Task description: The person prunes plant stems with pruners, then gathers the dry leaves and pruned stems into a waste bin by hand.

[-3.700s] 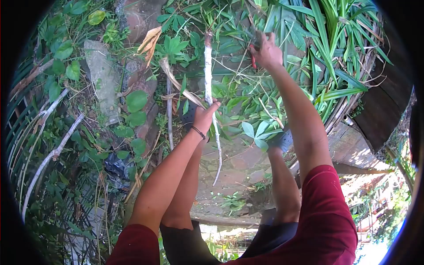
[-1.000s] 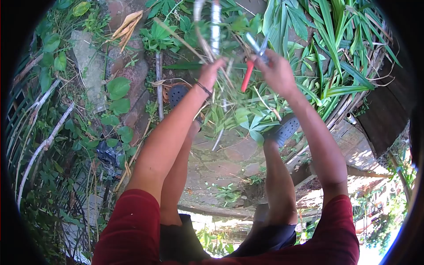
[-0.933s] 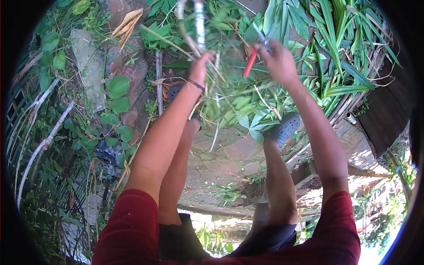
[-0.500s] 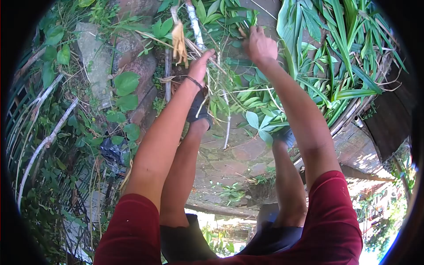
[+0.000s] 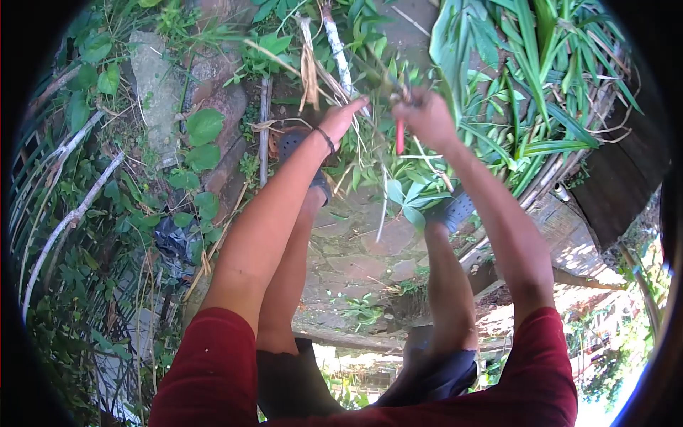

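My left hand (image 5: pixel 344 122), with a dark band at the wrist, is closed around a bundle of dry stems and twigs (image 5: pixel 326 77). A curled brown leaf (image 5: pixel 309 75) hangs from the bundle, and a pale whitish branch (image 5: pixel 336 44) sticks out beyond it. Just to the right, my right hand (image 5: pixel 430 122) is closed on pruning shears (image 5: pixel 400 136). A red handle shows below the fingers; the blade end is blurred among the leaves. The two hands are close together but apart.
Long cut green leaves (image 5: pixel 541 85) lie heaped at the right. Stone paving (image 5: pixel 370 249) lies between my feet, which wear dark clogs (image 5: pixel 455 211). Leafy vines, bare branches (image 5: pixel 78 210) and a black plastic bag (image 5: pixel 174 242) are at the left.
My right hand has drawn back toward me and turned, bringing the red handle into view. My left hand has shifted slightly right with the stems.
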The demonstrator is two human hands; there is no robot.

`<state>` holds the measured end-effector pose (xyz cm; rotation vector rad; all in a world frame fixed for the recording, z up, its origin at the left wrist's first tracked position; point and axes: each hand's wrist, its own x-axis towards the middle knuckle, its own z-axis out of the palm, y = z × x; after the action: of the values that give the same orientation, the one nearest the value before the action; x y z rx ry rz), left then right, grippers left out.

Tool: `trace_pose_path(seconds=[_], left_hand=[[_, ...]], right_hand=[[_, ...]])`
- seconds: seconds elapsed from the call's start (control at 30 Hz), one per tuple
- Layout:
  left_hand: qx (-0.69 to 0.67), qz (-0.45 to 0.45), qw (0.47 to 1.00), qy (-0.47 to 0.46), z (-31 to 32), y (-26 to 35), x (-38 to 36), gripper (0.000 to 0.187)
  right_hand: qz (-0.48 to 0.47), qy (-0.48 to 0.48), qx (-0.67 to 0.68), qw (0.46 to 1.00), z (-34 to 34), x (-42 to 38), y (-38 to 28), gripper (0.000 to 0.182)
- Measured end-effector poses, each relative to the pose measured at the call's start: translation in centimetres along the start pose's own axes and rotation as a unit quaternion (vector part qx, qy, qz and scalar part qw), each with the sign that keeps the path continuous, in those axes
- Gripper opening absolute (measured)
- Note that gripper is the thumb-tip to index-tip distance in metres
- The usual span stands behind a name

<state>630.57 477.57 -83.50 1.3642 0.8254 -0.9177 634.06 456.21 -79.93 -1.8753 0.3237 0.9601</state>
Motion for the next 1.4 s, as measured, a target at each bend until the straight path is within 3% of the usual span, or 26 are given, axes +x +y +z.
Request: trace_pose_path(seconds=[0.07,0.1,0.13,0.23,0.3,0.4,0.53,0.6,0.67,0.7,0.73,0.8,0.87,0.93,1.03,1.13,1.2,1.33,1.4], left_hand=[[-0.157,-0.118,0.98,-0.04,1.8,1.7,-2.1,0.06],[-0.264,-0.128,0.947,-0.132,2.5,3.8,-4.3,0.06],[-0.229,-0.109,0.967,-0.033,3.9,6.4,-7.0,0.051],[-0.268,-0.039,0.954,-0.127,4.9,6.5,-8.4,0.046],[-0.275,-0.13,0.935,-0.183,5.6,7.8,-11.4,0.044],[-0.236,-0.107,0.944,-0.204,6.9,10.1,-15.4,0.039],[-0.236,-0.052,0.948,-0.205,8.5,14.0,-20.1,0.032],[-0.195,-0.005,0.964,-0.182,9.3,16.7,-22.6,0.028],[-0.138,0.105,0.98,-0.094,10.1,18.9,-24.5,0.025],[-0.141,0.126,0.979,-0.082,10.0,20.2,-25.3,0.023],[-0.131,0.091,0.984,-0.076,9.7,21.5,-26.2,0.024],[-0.111,0.14,0.984,-0.028,9.1,23.8,-27.9,0.023],[-0.096,0.177,0.979,-0.013,7.4,25.2,-29.0,0.024],[-0.05,0.208,0.977,0.028,6.1,27.2,-32.2,0.026],[-0.028,0.269,0.962,0.039,4.8,29.9,-36.9,0.026],[0.027,0.279,0.959,0.054,4.5,32.9,-42.4,0.028],[0.057,0.305,0.95,0.034,5.1,34.9,-46.1,0.03],[0.072,0.285,0.956,0.021,5.2,36.4,-52.4,0.03],[0.128,0.26,0.957,0.03,6.6,38.3,-56.2,0.021]], right_hand=[[0.019,-0.035,0.06,0.997,-0.5,-3.5,-0.8,0.028],[0.09,-0.07,0.082,0.99,-1.4,-5.6,-2.9,0.031],[-0.001,-0.036,0.013,0.999,-1.1,-6.9,-2.4,0.031],[-0.006,-0.018,-0.015,1.0,-1.9,-12.1,-5.0,0.029],[-0.021,-0.083,-0.097,0.992,-2.8,-15.8,-7.6,0.026],[-0.039,-0.109,-0.086,0.99,-3.5,-20.5,-9.9,0.024],[-0.092,-0.071,-0.07,0.991,-5.9,-25.1,-13.2,0.024],[-0.102,-0.018,-0.057,0.993,-7.2,-27.5,-15.8,0.025],[-0.081,-0.031,-0.031,0.996,-8.8,-29.9,-18.1,0.026],[-0.117,0.009,-0.036,0.992,-9.6,-31.3,-19.3,0.026],[-0.15,0.048,-0.041,0.987,-10.6,-32.7,-20.4,0.026],[-0.126,0.045,-0.053,0.99,-13.9,-35.8,-23.7,0.027],[-0.165,0.131,-0.003,0.978,-15.9,-38.5,-24.7,0.027],[-0.176,0.158,-0.042,0.971,-18.1,-41.2,-24.7,0.027],[-0.069,0.067,0.203,0.974,-21.8,-45.6,-25.3,0.041],[0.003,0.012,0.229,0.973,-24.9,-49.8,-24.8,0.04],[-0.001,0.002,0.211,0.977,-25.6,-52.7,-23.2,0.036],[0.062,-0.065,0.246,0.965,-24.9,-58.4,-20.1,0.041],[0.065,-0.122,0.25,0.958,-24.4,-61.4,-19.3,0.043]])
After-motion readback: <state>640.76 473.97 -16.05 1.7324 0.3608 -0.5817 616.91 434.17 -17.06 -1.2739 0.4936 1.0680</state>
